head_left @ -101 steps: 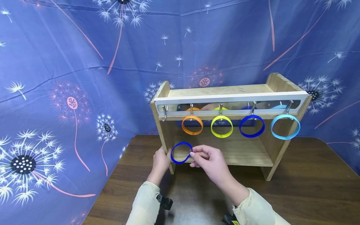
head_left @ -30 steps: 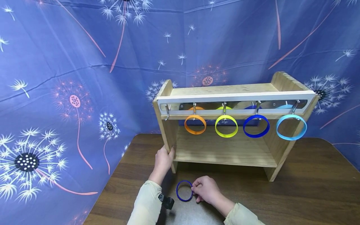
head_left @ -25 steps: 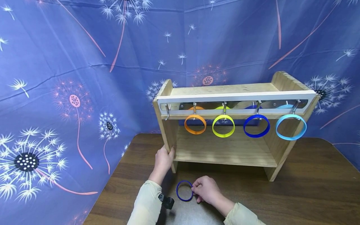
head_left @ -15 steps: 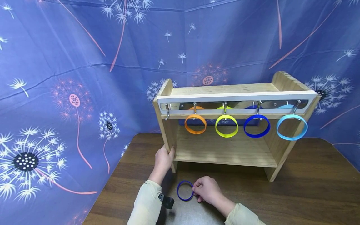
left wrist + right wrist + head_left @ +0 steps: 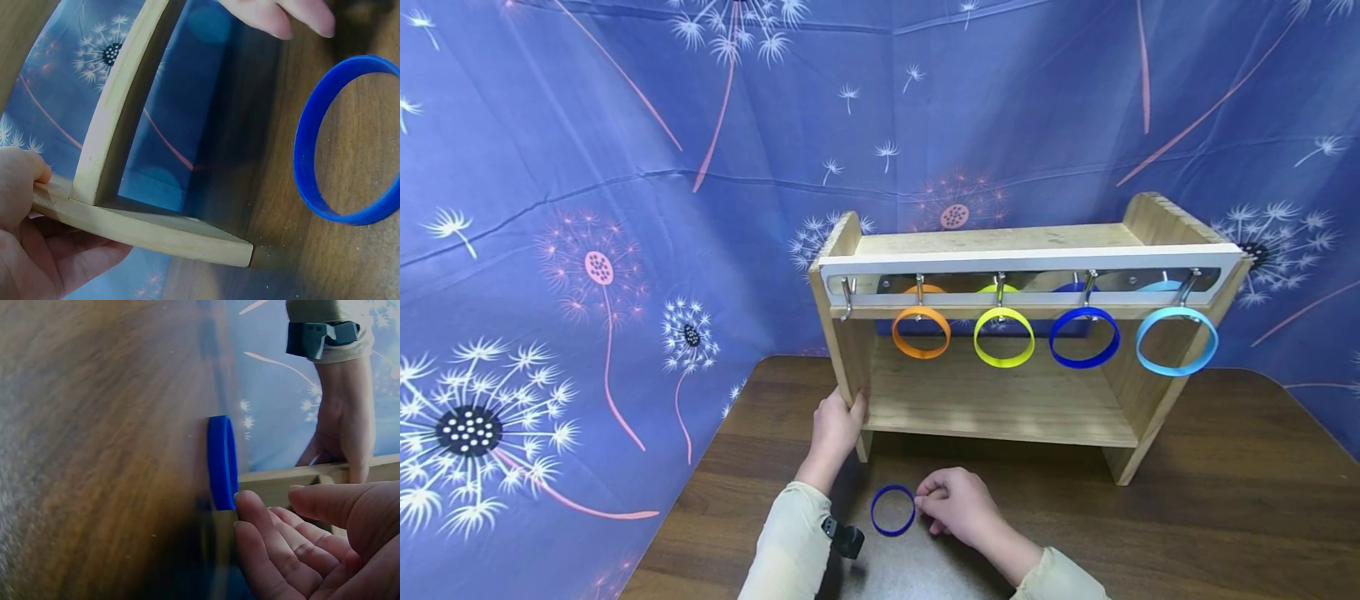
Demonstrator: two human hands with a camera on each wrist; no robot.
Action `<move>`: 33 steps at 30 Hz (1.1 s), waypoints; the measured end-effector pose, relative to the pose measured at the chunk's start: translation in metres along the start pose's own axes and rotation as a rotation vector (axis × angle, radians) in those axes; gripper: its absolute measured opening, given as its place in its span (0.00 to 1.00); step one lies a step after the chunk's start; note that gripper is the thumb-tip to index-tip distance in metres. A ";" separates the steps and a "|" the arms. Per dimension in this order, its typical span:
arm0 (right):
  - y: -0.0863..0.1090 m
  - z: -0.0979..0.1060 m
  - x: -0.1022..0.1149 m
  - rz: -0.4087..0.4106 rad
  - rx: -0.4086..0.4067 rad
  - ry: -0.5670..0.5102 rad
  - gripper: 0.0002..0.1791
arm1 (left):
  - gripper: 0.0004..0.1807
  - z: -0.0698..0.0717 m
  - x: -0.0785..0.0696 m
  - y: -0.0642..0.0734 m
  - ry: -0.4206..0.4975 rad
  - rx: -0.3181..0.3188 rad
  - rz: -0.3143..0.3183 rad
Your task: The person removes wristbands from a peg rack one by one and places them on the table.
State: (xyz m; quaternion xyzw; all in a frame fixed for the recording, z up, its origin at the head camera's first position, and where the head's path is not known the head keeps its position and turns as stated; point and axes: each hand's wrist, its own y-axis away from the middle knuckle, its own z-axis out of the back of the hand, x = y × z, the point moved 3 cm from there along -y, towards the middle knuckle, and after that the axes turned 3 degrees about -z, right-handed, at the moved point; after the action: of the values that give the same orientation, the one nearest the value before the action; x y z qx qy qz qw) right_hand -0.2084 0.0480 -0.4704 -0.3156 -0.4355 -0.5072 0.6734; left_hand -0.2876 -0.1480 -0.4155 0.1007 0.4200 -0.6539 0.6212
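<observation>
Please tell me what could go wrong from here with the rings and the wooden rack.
The blue ring on the table lies ungripped by the fingertips of the right hand, so a nudge might slide it away. The left hand grips the side of the wooden rack; an unintended tug could tilt it, perhaps swinging the yellow ring off its hook.
</observation>
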 end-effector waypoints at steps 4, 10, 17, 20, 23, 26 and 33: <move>0.002 0.005 0.006 0.017 -0.005 -0.017 0.03 | 0.11 0.000 0.000 0.000 0.003 0.003 0.000; 0.006 0.017 0.022 0.057 -0.024 -0.057 0.05 | 0.11 0.000 0.000 0.000 -0.004 -0.014 -0.009; 0.010 0.030 0.041 0.117 -0.056 -0.082 0.09 | 0.12 0.000 0.000 0.001 -0.005 -0.015 -0.012; 0.011 0.034 0.048 0.150 -0.079 -0.095 0.09 | 0.12 0.000 0.000 0.001 -0.006 -0.017 -0.012; 0.011 0.039 0.054 0.190 -0.098 -0.098 0.10 | 0.12 0.000 0.000 0.001 -0.003 -0.015 -0.009; 0.011 0.044 0.059 0.225 -0.115 -0.098 0.11 | 0.12 0.000 0.000 0.001 -0.002 -0.010 -0.002; 0.011 0.056 0.075 0.257 -0.159 -0.127 0.12 | 0.12 0.000 0.000 0.001 -0.009 -0.010 -0.001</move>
State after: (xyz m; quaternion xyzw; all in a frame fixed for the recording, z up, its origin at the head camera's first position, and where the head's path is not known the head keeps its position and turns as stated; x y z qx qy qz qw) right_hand -0.2048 0.0696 -0.3786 -0.4522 -0.3918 -0.4289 0.6768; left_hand -0.2869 -0.1480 -0.4162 0.0944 0.4202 -0.6527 0.6233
